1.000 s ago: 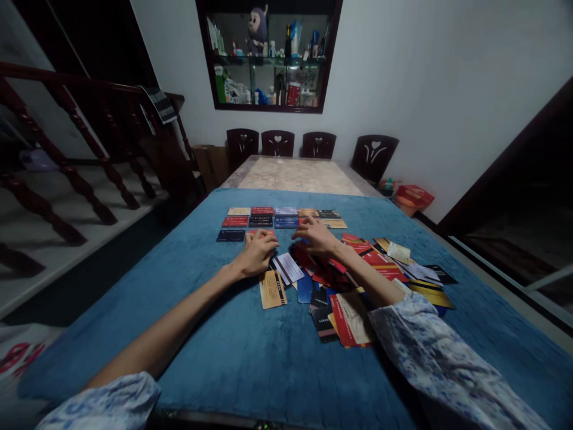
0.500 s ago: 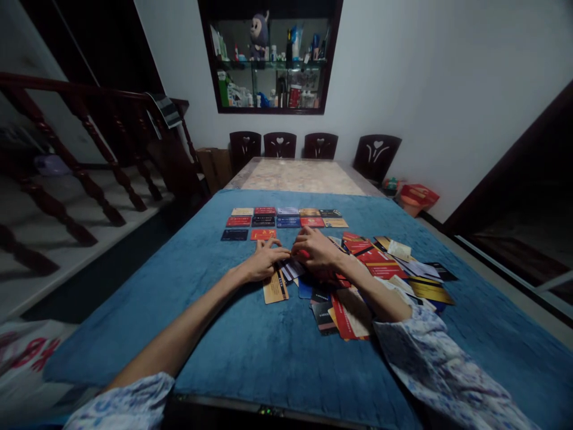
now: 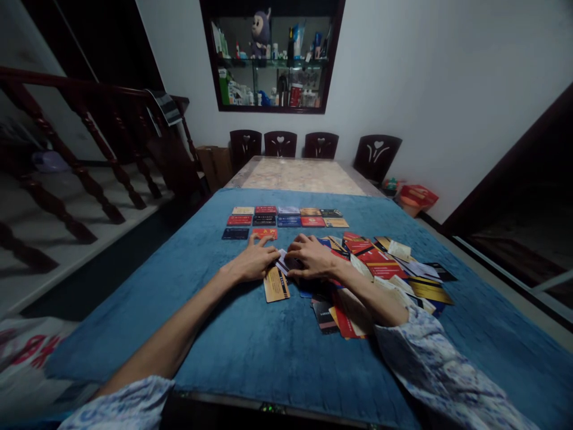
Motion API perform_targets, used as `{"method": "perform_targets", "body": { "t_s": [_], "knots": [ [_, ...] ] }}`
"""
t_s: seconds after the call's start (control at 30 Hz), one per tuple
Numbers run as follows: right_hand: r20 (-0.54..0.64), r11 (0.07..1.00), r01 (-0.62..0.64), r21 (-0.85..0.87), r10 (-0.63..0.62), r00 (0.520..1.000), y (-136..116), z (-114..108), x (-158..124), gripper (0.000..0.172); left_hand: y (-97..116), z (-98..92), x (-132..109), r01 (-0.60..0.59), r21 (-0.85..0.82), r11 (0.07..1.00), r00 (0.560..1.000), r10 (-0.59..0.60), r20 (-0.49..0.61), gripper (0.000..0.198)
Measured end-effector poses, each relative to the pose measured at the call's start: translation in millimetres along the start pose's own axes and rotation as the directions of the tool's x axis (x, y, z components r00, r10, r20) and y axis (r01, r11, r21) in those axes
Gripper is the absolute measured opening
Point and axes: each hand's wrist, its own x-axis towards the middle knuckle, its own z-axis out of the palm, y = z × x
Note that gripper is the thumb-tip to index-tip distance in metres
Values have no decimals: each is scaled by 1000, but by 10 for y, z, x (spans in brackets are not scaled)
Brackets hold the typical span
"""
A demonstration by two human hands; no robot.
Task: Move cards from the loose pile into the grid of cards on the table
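Note:
A pale lilac-white bank card (image 3: 283, 263) is tilted between my two hands just above the blue cloth. My left hand (image 3: 255, 261) has its fingertips closed on the card's left side, with the index finger raised near an orange-red card (image 3: 264, 233). My right hand (image 3: 311, 257), fingers bent, grips the card's right side; its fingertips are partly hidden. Below them lies a gold card (image 3: 276, 285) with a dark stripe. Under and beside my right forearm spreads a loose pile of mixed cards (image 3: 380, 263), some overlapping. Beyond my hands, several cards (image 3: 289, 221) lie in neat rows.
The blue cloth (image 3: 201, 334) covers the near part of a long table, whose marble-patterned top (image 3: 299, 174) shows at the far end. Dark chairs (image 3: 280, 144) stand behind it. A plastic bag (image 3: 31, 358) is at the lower left, and a wooden railing (image 3: 89, 155) runs along the left.
My right hand has lowered slightly and its fingers have come to the pale card, which has shifted up between my hands. The red patch under my right fingers is gone from sight.

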Motion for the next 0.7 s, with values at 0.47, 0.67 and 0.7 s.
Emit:
{"method": "perform_targets", "body": {
  "t_s": [0.47,0.67,0.7],
  "knots": [
    [74,994,-73,-82,79,994,-180,-83,24,43,-35,52,-12,48,-61,997,996,-52,-69,30],
    [65,1000,-21,-11,21,998,-124,-37,33,35,-108,26,-41,43,-132,990,995,-54,-79,27],
    [64,1000,-16,-3,17,998,-110,-23,35,35,-116,17,-47,47,-148,988,996,-57,-64,27]
  ]
}}
